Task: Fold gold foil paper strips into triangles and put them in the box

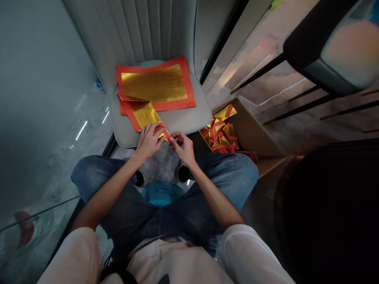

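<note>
A sheet of red-bordered gold joss paper (145,113) lies at an angle over the front edge of the chair seat, with its near end narrowed into a folded strip. My left hand (149,140) lies across this end, fingers pressed on the paper; its thumb is partly hidden. On the strip's right corner, my right hand (182,148) is closed in a pinch between thumb and curled fingers. Just beyond both hands, a stack of flat red and gold sheets (156,83) rests on the seat, its lower left corner slightly lifted.
The grey padded chair (183,121) faces me. Right of it, an open cardboard box (254,134) holds several folded red and gold pieces (220,134). A blue round object (162,194) sits between my legs. Another dark-legged chair (319,51) stands at upper right, a glossy panel (38,98) at left.
</note>
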`<action>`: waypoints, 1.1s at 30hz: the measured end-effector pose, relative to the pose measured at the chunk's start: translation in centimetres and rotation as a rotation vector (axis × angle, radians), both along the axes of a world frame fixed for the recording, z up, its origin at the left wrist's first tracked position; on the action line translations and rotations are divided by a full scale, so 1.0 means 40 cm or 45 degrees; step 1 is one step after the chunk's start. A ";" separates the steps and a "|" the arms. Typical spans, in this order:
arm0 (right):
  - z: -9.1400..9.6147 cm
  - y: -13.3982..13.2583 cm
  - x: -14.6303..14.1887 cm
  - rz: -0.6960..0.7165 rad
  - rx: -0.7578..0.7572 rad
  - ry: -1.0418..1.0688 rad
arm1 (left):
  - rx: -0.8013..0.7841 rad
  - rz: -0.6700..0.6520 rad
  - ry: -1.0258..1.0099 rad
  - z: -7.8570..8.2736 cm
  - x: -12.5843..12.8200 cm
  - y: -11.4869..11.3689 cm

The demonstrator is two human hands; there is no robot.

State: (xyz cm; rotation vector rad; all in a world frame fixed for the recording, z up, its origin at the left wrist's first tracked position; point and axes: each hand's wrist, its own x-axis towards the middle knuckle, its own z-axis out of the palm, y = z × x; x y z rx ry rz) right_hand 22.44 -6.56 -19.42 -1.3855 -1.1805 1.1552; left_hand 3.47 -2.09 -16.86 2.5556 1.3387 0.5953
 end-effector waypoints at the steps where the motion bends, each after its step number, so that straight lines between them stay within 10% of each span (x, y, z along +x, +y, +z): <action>1: -0.004 0.000 0.001 0.001 -0.004 0.013 | -0.003 0.003 0.012 0.001 0.000 0.000; 18: -0.032 -0.038 -0.006 0.006 -0.199 0.300 | -0.029 0.021 -0.033 -0.014 -0.004 0.009; 33: -0.034 -0.053 0.012 -0.073 0.050 -0.230 | -0.052 0.033 -0.034 -0.014 -0.004 0.012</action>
